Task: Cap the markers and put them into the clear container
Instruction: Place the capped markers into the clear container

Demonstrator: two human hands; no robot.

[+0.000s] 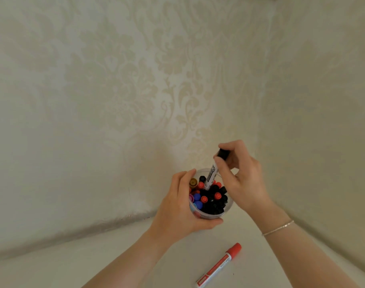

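A clear round container (226, 210) stands on the white table, packed with several capped markers in black, red, blue and other colours. My left hand (179, 206) grips its left side and front. My right hand (243, 179) pinches a black-capped marker (213, 171) by its upper end. That marker stands nearly upright, its lower end down among the markers in the container. A red-capped marker (219, 265) lies on the table nearer to me, to the right of my left forearm.
The white table (119, 258) fits into a corner of two walls with pale floral wallpaper (136, 90). The container sits close to that corner. A thin bracelet (278, 228) circles my right wrist.
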